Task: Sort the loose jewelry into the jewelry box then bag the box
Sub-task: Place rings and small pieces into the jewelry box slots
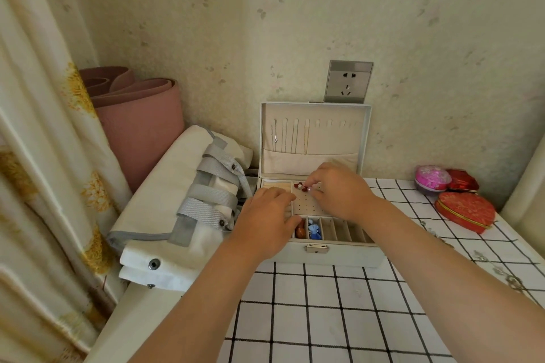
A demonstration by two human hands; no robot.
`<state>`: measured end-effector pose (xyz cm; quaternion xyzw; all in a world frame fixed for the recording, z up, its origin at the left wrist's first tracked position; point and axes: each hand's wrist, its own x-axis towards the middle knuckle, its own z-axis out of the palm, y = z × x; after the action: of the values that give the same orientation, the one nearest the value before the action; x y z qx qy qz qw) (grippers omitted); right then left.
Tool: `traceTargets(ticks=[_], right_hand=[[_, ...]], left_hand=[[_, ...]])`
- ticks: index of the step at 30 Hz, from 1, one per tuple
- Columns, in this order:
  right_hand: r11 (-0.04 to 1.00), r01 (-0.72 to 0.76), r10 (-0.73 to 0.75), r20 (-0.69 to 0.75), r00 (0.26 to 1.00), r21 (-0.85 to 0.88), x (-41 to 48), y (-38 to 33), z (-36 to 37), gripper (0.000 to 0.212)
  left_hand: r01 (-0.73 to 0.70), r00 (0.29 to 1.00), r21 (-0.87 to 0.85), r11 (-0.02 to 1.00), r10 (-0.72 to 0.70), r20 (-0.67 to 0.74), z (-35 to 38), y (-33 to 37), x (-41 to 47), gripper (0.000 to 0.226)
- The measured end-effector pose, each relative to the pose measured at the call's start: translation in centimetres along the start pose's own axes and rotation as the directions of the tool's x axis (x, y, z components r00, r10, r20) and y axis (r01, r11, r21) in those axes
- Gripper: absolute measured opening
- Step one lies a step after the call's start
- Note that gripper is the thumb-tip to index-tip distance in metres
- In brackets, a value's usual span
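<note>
1. The jewelry box [339,253] stands open on the checked counter [324,318], lid upright.
2. The right hand [339,191] has its grip closed, pinching a red-and-pearl beaded piece [300,186] over the box's perforated panel.
3. The left hand [265,221] rests on the box's left side, grip relaxed, holding nothing.
4. A white bag [165,194] lies left of the box.
5. Loose chains [513,281] lie right of it.

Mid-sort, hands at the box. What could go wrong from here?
The right hand pinches a small red beaded piece over the holed panel; a loose grip could drop it into a wrong slot.
The left hand covers part of the box tray, so placement may be misjudged.
Silver pieces lie near the table's right edge; an arm could sweep them off.
</note>
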<state>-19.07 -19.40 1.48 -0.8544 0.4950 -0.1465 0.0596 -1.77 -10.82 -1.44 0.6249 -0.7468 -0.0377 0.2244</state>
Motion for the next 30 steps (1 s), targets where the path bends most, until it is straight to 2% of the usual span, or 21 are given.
traceTargets(ticks=[3, 6, 11, 13, 15, 17, 19, 23, 30], right_hand=[[0.995, -0.04, 0.046, -0.06, 0.997, 0.09, -1.5, -0.1, -1.1, 0.036], [0.973, -0.138, 0.153, -0.069, 0.986, 0.183, -4.1, 0.2, -1.9, 0.037], [0.921, -0.313, 0.332, -0.046, 0.942, 0.231, -9.3, 1.8, -1.5, 0.048], [0.857, -0.415, 0.448, -0.042, 0.893, 0.304, -10.8, 2.2, -1.1, 0.054], [0.752, -0.499, 0.544, 0.021, 0.839, 0.432, -11.6, 2.1, -0.8, 0.057], [0.647, -0.557, 0.603, 0.098, 0.792, 0.52, -11.8, 1.8, -0.4, 0.054], [0.604, -0.589, 0.628, 0.134, 0.767, 0.538, -11.7, 1.8, 0.0, 0.046], [0.624, -0.568, 0.613, 0.116, 0.782, 0.537, -11.3, 2.0, 0.0, 0.029], [0.672, -0.554, 0.607, 0.062, 0.792, 0.492, -10.9, 2.4, -0.5, 0.02]], left_hand=[[0.045, 0.996, -0.036, 0.998, -0.047, -0.074, -0.6, 0.3, -1.1, 0.053], [0.129, 0.984, -0.119, 0.984, -0.142, -0.107, -1.2, 0.6, -2.4, 0.054], [0.263, 0.955, -0.284, 0.922, -0.29, -0.059, -1.9, 1.7, -4.1, 0.06], [0.317, 0.945, -0.282, 0.905, -0.328, 0.007, -1.7, 1.9, -4.7, 0.063], [0.348, 0.937, -0.291, 0.891, -0.343, 0.069, -1.4, 1.9, -5.1, 0.067], [0.367, 0.93, -0.31, 0.877, -0.354, 0.098, -1.2, 2.0, -5.2, 0.071], [0.378, 0.925, -0.327, 0.866, -0.367, 0.097, -1.2, 2.2, -5.2, 0.073], [0.391, 0.918, -0.352, 0.85, -0.389, 0.079, -1.0, 2.4, -4.9, 0.074], [0.417, 0.89, -0.495, 0.762, -0.453, 0.052, -0.9, 2.4, -3.9, 0.073]])
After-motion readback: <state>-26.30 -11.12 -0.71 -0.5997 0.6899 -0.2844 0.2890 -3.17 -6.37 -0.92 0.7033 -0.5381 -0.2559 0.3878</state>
